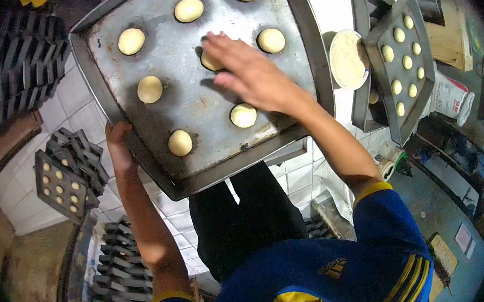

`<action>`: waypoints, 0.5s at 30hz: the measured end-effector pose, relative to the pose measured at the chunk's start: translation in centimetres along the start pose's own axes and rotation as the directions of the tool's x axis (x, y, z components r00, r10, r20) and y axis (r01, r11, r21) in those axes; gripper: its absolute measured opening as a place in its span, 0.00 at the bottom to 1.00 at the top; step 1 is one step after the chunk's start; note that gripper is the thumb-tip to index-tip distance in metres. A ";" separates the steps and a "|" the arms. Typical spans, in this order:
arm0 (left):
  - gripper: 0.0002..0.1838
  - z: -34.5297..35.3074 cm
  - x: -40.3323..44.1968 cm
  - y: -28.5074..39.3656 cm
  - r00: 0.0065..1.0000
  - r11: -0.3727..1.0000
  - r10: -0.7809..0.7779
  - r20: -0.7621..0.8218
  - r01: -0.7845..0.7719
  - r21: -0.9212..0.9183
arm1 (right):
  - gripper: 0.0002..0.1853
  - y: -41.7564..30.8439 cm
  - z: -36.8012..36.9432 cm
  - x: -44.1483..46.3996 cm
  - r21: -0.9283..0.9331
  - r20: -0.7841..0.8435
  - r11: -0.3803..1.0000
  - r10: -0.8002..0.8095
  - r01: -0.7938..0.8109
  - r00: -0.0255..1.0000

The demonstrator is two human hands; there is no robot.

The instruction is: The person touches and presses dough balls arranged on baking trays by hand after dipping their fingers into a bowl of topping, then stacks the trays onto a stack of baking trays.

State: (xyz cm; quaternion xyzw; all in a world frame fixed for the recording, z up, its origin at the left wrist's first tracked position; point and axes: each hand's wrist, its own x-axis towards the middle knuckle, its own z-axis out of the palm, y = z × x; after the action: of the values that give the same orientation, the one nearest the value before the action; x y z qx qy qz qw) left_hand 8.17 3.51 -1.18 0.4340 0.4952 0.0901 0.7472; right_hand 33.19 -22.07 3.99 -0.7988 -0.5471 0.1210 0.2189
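A large metal tray (pixel 203 105) with raised walls fills the upper middle of the view, bearing several round dough balls spaced apart. My left hand (pixel 120 141) grips the tray's left wall near its lower corner. Over the tray's middle, my right hand (pixel 249 72) reaches with its palm down and fingers stretched out, the thumb apart. It partly covers the central dough ball (pixel 209 60). Another dough ball (pixel 243 116) lies just below this hand, and one (pixel 271 41) sits to its upper right.
Right of the tray are a round container of pale powder (pixel 348 60) and a stacked tray with dough balls (pixel 402 88). At the left stands another dough tray (pixel 58 187). Stacks of dark trays (pixel 118 277) rise at lower left and upper left.
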 end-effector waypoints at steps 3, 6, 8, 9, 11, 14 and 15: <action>0.22 0.1 0.2 0.1 1.000 1.000 -0.016 0.011 0.016 -0.025 | 0.24 1.8 -5.5 -2.7 0.215 -0.251 0.938 0.322 -0.272 0.913; 0.21 -1.9 1.3 -1.3 0.999 0.999 -0.021 0.041 0.022 -0.030 | 0.16 3.7 -11.3 -7.7 0.146 -0.468 0.807 0.566 -0.572 0.679; 0.20 -2.2 1.7 -1.8 0.999 1.000 -0.025 0.026 0.026 -0.017 | 0.13 5.6 -12.9 -10.8 -0.012 -0.505 0.682 0.627 -0.731 0.593; 0.20 -1.9 1.5 -1.8 1.000 1.000 -0.012 -0.028 0.012 -0.017 | 0.13 6.0 -13.3 -11.3 -0.011 -0.507 0.682 0.626 -0.731 0.592; 0.19 -1.5 1.2 -1.6 0.996 1.000 0.003 -0.085 -0.004 -0.013 | 0.14 6.5 -13.7 -12.2 -0.110 -0.326 0.568 0.755 -0.816 0.569; 0.19 -0.8 0.4 -1.0 0.995 1.000 -0.006 -0.095 0.003 -0.031 | 0.15 9.2 -12.0 -13.9 -0.256 -0.275 0.629 0.681 -0.734 0.679; 0.20 -0.7 0.4 -0.8 0.998 0.999 -0.016 -0.064 0.014 -0.033 | 0.15 8.9 -12.0 -13.4 -0.266 -0.274 0.604 0.699 -0.751 0.660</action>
State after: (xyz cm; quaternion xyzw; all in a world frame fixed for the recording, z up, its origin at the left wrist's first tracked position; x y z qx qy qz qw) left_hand 7.55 3.65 -2.09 0.4147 0.5207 0.1065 0.7386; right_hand 40.75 -39.80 9.61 -0.9837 -0.1705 0.0408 0.0403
